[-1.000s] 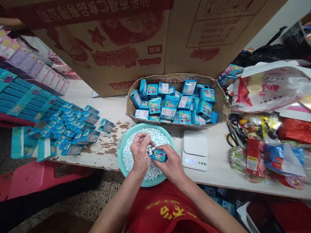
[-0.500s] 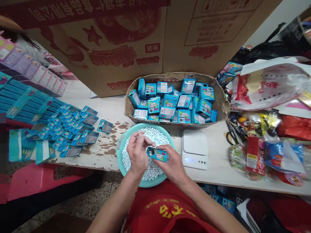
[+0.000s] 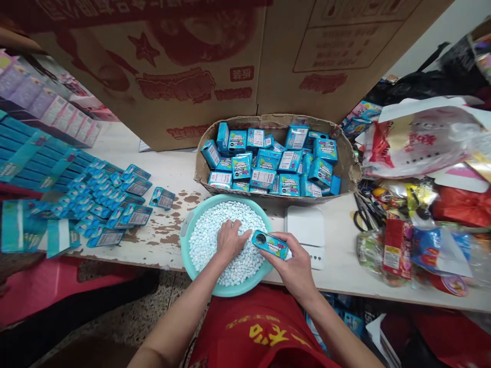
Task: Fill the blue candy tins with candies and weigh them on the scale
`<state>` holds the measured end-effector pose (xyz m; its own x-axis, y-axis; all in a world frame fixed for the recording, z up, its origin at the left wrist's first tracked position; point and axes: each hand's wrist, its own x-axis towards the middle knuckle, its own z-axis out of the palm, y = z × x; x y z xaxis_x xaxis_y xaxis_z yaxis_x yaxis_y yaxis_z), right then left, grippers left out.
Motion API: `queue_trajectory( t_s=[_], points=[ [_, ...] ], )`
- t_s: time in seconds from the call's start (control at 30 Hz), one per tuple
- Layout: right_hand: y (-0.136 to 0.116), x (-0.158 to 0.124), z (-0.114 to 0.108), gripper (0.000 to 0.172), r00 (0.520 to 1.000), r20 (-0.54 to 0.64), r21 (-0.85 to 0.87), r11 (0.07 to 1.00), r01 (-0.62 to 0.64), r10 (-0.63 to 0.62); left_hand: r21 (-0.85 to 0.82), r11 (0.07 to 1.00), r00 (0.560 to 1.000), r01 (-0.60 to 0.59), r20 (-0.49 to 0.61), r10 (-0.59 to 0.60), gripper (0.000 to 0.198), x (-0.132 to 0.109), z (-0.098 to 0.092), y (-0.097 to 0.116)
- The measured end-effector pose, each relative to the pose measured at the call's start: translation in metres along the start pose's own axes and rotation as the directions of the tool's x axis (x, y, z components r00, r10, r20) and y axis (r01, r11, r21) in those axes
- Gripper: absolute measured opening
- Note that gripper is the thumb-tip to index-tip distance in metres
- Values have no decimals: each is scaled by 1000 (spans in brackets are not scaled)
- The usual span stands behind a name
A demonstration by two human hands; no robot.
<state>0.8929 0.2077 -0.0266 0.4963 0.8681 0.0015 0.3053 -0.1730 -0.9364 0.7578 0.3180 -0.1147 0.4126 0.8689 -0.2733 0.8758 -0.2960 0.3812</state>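
Lowered since earlier into the white pieces [image 3: 209,232], the left hand [image 3: 229,240] is loosely spread, while the blue box [image 3: 273,246], gripped by the right hand [image 3: 298,261], should be kept hole-up

1 basin [image 3: 238,291] (and 1 scale [image 3: 305,226])

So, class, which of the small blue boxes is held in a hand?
The box in the right hand, by the right rim of the bowl, round hole showing; neither hand touches any other blue box.

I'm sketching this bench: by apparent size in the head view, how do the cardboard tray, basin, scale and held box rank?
Largest to smallest:
Cardboard tray
Basin
Scale, partly hidden
Held box
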Motion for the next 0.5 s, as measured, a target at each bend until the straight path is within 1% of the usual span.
queue_trajectory(
  t_s=[0.03,0.07,0.1,0.17,0.23,0.27,0.3,0.33,0.4,0.43,0.47,0.5],
  points=[
    [1,-1,1,29,1000,9,-5,1000,-5,5,-42,999,1000,13,-3,-13,30,-1,0,2],
    [1,-1,2,29,1000,16,-8,1000,-8,8,-139,990,999,32,-18,-35,24,-1,-1,1],
    [2,-2,3,29,1000,24,-11,1000,-11,12,-271,961,997,55,-41,-69,19,-1,-2,0],
    [3,-5,4,29,999,44,-23,1000,-21,22,-526,846,986,86,-78,-149,14,1,-6,-5],
    [4,-6,5,28,997,68,-41,999,-15,18,-660,744,977,102,-76,-201,19,1,-16,-7],
    [4,-7,5,28,997,79,-52,999,-3,7,-714,688,971,126,-52,-232,23,-1,-23,-6],
    [4,-7,6,28,996,89,-63,998,17,-12,-779,608,964,153,-18,-266,26,-3,-32,-3],
    [4,-7,7,28,994,98,-74,996,46,-38,-859,482,955,172,25,-295,27,-7,-42,2],
    [2,-5,11,27,987,123,-103,988,112,-99,-974,164,945,158,101,-312,28,-16,-64,14],
    [0,-4,14,26,982,140,-122,982,145,-128,-992,29,947,125,110,-302,27,-21,-75,21],
    [-1,-3,18,25,975,159,-143,974,176,-153,-995,-58,953,82,95,-288,27,-25,-84,28],
    [-4,-1,22,25,969,180,-167,965,200,-170,-992,-115,957,42,73,-279,26,-29,-90,34]
  ],
)
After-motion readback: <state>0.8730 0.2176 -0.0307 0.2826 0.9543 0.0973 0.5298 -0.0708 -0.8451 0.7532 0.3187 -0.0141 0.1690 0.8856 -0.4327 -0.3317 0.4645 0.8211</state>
